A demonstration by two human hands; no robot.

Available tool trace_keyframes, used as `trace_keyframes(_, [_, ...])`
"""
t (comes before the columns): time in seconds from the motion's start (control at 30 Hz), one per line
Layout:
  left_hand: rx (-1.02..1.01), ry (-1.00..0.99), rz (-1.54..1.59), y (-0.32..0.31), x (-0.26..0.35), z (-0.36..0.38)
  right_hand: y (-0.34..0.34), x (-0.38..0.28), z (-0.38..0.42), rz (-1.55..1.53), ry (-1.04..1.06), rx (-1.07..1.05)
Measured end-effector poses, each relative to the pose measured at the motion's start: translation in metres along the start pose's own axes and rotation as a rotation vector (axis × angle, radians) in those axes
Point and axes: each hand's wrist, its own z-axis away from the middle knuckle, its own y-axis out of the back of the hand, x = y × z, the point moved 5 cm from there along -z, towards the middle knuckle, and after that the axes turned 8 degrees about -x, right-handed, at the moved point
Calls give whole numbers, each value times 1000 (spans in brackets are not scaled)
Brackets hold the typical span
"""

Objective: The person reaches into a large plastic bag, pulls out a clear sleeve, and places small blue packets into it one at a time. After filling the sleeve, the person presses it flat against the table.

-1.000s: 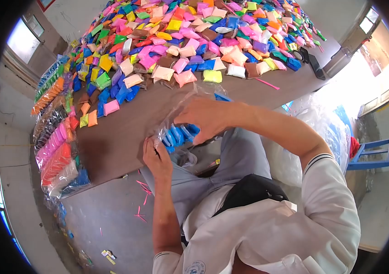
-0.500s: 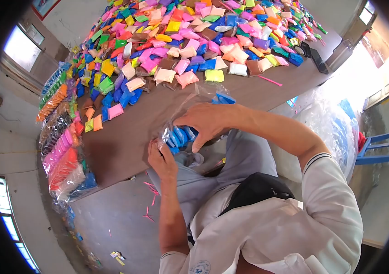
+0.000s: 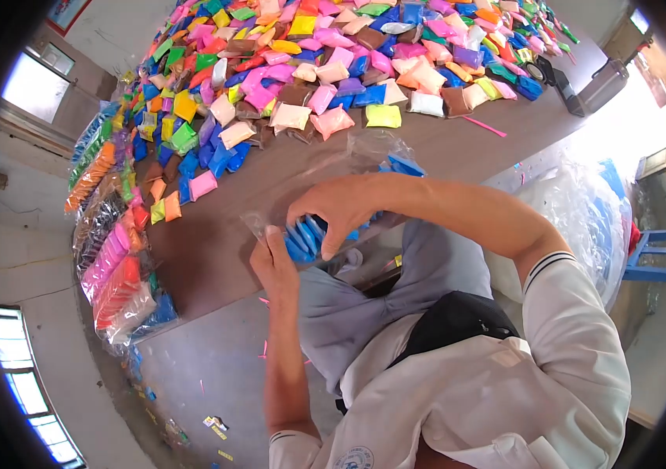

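A: Which articles occupy the centre?
B: Several blue packets [image 3: 302,241], flat and glossy, set face to face in a leaning row between the left hand [image 3: 274,262] and the right hand [image 3: 339,209], at the near edge of the counter [image 3: 192,270].
A: And the clear plastic film [image 3: 253,224]?
B: Transparent and creased, it projects from the left hand; more film spreads over the counter beyond, around another blue piece [image 3: 402,165].

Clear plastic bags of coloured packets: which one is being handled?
The bag of blue packets, between left hand and right hand; other bags lie untouched along the left of the brown table.
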Motion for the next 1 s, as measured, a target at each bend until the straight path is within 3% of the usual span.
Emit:
trace_keyframes(0.1, [-56, -31, -7, 0, 6, -2, 0, -4, 0, -14, -75, -103])
trace_keyframes(0.7, [-18, 57, 181, 3, -9, -9, -8, -7, -9, -48, -13, -64])
trace_keyframes(0.9, [-43, 61, 152, 1, -5, -12, -8, -11, -10, -65, -31, -205])
trace_keyframes(1.0, [-45, 78, 148, -2, -1, -16, -1, -12, -2, -93, -22, -119])
